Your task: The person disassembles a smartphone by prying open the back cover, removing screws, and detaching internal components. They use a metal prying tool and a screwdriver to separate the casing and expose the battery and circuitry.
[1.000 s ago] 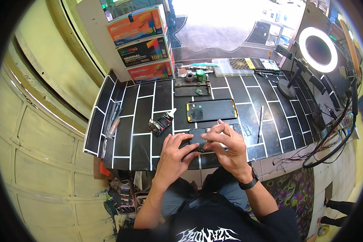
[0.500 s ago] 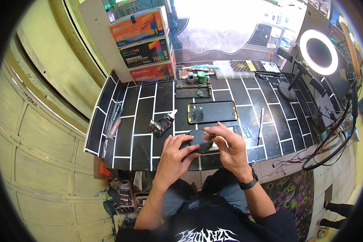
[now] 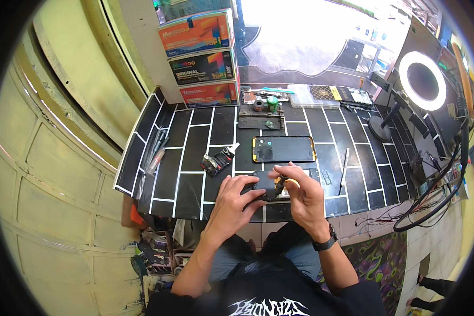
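Near edge of the desk (image 3: 189, 158): opened phone (image 3: 271, 185) lying flat, long axis left to right, pinned under spread fingers of left hand (image 3: 236, 196). Right hand (image 3: 302, 194) over its right half, fingers pinched shut on a small dark tool (image 3: 279, 184); tip hard to make out. Farther: yellow-rimmed phone screen (image 3: 283, 149), also left to right

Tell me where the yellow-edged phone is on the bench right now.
In the head view the yellow-edged phone lies flat near the middle of the black tiled bench, just beyond the person's hands, with the small glue tube to its left.
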